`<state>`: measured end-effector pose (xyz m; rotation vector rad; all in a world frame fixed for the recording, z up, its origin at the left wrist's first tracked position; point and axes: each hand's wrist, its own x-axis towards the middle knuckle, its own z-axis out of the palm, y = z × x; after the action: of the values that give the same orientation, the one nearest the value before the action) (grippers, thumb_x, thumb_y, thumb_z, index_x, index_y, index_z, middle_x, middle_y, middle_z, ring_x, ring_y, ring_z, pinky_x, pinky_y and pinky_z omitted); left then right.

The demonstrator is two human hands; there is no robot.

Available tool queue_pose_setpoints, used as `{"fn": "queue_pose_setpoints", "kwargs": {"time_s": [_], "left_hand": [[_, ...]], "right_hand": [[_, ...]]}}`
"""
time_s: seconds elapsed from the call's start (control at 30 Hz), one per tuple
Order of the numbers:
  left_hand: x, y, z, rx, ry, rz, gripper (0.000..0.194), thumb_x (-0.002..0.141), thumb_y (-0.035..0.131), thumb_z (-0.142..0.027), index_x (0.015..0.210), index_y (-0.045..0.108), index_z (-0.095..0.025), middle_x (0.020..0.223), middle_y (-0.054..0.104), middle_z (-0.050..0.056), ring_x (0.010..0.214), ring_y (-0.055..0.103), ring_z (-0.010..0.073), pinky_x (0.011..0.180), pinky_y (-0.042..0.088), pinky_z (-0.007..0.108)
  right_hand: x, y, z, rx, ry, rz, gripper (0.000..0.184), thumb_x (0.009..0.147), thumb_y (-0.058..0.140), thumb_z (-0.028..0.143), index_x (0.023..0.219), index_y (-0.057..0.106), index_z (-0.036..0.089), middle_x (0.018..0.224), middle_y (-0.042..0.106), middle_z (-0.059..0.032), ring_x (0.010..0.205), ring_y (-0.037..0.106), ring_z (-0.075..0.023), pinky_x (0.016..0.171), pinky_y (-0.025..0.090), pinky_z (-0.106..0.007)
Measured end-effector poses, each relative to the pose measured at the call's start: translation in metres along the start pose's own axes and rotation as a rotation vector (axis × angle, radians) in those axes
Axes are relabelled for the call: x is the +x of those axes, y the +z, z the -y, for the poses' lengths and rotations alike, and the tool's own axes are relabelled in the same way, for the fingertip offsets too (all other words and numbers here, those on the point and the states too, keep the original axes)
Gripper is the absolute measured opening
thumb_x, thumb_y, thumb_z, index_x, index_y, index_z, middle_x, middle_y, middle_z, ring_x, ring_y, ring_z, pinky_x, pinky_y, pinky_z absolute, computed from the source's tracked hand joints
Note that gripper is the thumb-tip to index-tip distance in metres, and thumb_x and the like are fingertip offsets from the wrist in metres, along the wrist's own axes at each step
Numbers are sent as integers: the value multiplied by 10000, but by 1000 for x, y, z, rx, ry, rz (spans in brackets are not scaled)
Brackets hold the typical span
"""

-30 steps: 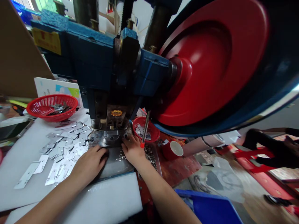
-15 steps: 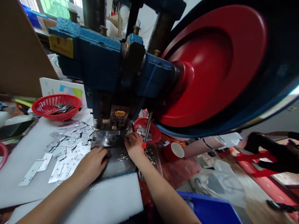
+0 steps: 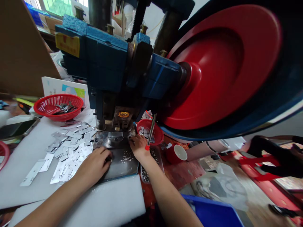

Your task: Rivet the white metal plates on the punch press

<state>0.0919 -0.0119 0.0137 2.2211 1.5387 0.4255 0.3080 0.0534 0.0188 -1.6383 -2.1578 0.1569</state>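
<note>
Left hand (image 3: 96, 162), right hand (image 3: 139, 148) at blue press (image 3: 106, 64)

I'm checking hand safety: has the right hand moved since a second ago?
Yes, slightly: the right hand has shifted rightward, away from the metal block beneath the press.

Bright daylight from window (image 3: 58, 7), upper left. Press (image 3: 106, 71) front dim, deeply shadowed before me. Soft glare on red wheel (image 3: 213, 75); metal plates (image 3: 56, 174) shine pale. My view's right edge stretched, blurry.
</note>
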Motion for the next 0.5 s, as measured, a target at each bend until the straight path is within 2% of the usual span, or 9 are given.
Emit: {"fn": "queue_pose_setpoints", "kwargs": {"time_s": [0.13, 0.27, 0.37, 0.43, 0.5], "left_hand": [[0, -1, -3, 14, -38, 27, 186, 865, 445, -276, 904, 618, -218, 908, 640, 59, 877, 583, 232, 777, 453, 375], [-1, 1, -1, -52, -4, -69, 312, 905, 376, -268, 1125, 594, -236, 1042, 635, 67, 950, 601, 213, 839, 463, 359], [-2, -2, 2, -130, 23, -141, 312, 916, 356, -283, 1083, 617, -244, 1020, 629, 56, 941, 608, 197, 837, 471, 333], [-2, -5, 4, -195, -31, -198, 270, 900, 396, -321, 1001, 633, -240, 988, 639, 45, 924, 612, 197, 829, 476, 328], [-1, -10, 8, -277, -125, -269, 265, 878, 439, -374, 1005, 631, -241, 1008, 653, 37, 936, 613, 204, 837, 475, 333]], "right_hand": [[7, 2, 9, 165, 8, -94, 133, 844, 581, 180, 824, 709, 213, 821, 665, -20, 812, 600, -161, 778, 438, -276], [22, 8, 33, 207, -18, -183, 108, 850, 608, 219, 847, 716, 217, 848, 658, -25, 842, 577, -170, 799, 422, -281], [31, 13, 50, 142, -15, -182, 98, 847, 627, 254, 851, 722, 234, 871, 654, -32, 868, 554, -190, 792, 412, -296], [32, 13, 56, 86, -36, -151, 106, 852, 620, 271, 857, 725, 253, 880, 652, -33, 880, 542, -200, 787, 403, -311], [28, 10, 57, 47, -93, -123, 127, 865, 600, 289, 869, 725, 273, 899, 651, -30, 903, 532, -204, 806, 394, -327]]}}
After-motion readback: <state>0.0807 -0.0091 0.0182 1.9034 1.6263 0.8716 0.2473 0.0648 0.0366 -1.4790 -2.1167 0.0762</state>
